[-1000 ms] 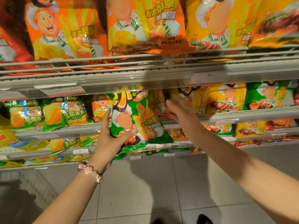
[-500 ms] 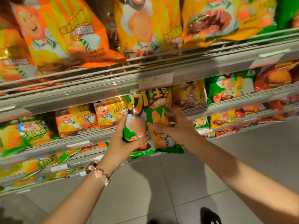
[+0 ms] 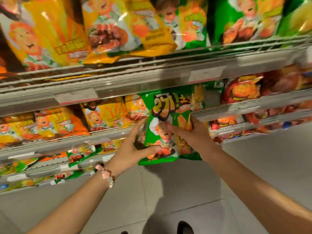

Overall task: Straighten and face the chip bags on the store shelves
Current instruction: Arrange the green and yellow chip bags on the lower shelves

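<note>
Both my hands grip a glossy green chip bag (image 3: 167, 125).
Left hand (image 3: 133, 149) thumb pinches its front, fingers hidden behind; right hand (image 3: 192, 134) fingers curl round it; print blurred.

Glossy plastic chip bags (image 3: 168, 125) on matt metal shelves (image 3: 118, 78).

A: Where is there room to reach?

B: Below and in front, over the bare floor (image 3: 168, 191). The upper shelf rail (image 3: 152, 76) hangs just above the green bag (image 3: 168, 125).

A: And sideways?

B: Yellow bags (image 3: 104, 114) crowd the left, red bags (image 3: 241, 90) the right.
</note>
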